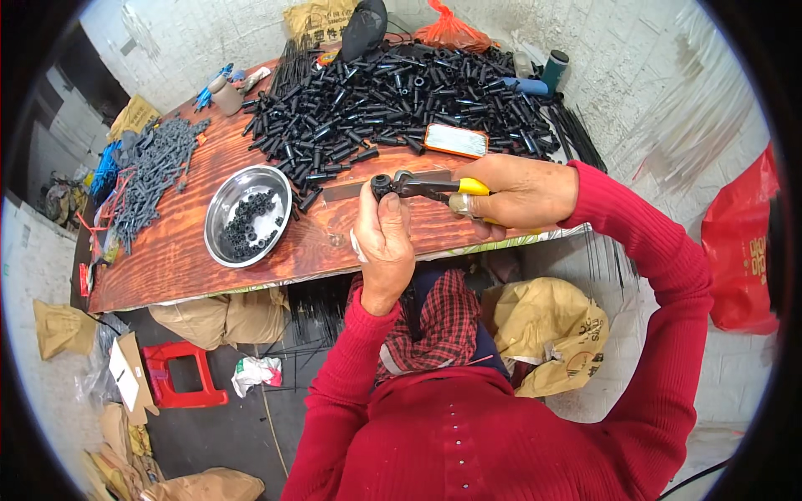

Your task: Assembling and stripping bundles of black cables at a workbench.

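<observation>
My left hand point(385, 242) pinches a black plastic tube point(381, 184) with its round end facing up, above the table's front edge. Closed round the yellow handles of a pair of pliers point(428, 185) is my right hand point(518, 190); the jaws reach the tube's end beside my left thumb. Tape or a wrap shows on a right finger. To the left, a steel bowl point(215, 219) holds many small black ring-like pieces point(251, 224). A large heap of black plastic tubes point(359, 100) spreads behind my hands.
Grey plastic parts point(154, 171) are piled at the table's left. A white-topped box with an orange rim point(456, 140) lies before the heap. A dark green bottle point(554, 72) stands at the back right. Below are a red stool point(182, 376) and a tan sack point(547, 326).
</observation>
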`<state>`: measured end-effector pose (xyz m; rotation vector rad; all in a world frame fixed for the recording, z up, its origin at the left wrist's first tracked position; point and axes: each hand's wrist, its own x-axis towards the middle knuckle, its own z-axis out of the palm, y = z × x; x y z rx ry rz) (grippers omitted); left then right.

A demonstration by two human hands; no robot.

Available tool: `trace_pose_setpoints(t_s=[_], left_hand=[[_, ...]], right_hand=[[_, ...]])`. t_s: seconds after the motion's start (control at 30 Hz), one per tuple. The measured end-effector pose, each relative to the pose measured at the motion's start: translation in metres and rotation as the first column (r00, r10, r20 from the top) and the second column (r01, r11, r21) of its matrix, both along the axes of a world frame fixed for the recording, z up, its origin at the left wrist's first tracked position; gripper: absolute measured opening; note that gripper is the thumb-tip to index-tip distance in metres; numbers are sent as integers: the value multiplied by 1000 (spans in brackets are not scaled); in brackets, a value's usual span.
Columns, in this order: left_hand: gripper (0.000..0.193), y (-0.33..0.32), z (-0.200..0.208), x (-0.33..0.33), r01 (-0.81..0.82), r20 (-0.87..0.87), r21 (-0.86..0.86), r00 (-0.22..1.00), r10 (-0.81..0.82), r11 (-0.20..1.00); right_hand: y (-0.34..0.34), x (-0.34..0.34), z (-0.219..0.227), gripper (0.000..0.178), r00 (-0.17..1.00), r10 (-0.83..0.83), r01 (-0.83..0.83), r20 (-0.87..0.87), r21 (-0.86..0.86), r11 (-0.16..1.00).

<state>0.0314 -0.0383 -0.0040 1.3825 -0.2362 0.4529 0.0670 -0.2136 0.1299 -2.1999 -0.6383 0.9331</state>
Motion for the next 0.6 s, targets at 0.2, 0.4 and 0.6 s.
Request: trace_pose_setpoints(t_s=[0.2, 0.4, 0.6], left_hand=[[21, -4, 2, 2, -71, -16, -5, 997, 71, 997], [29, 5, -5, 10, -157, -22, 49, 987, 158, 986], [47, 19, 7, 3, 177, -13, -284, 982, -189, 942]], right_hand=[[11, -19, -23, 27, 699, 112, 86, 706, -239, 967], [26, -18, -66, 23, 495, -107, 164, 862, 28, 986], [15, 3, -41, 18, 756, -16, -32, 655, 61, 998]])
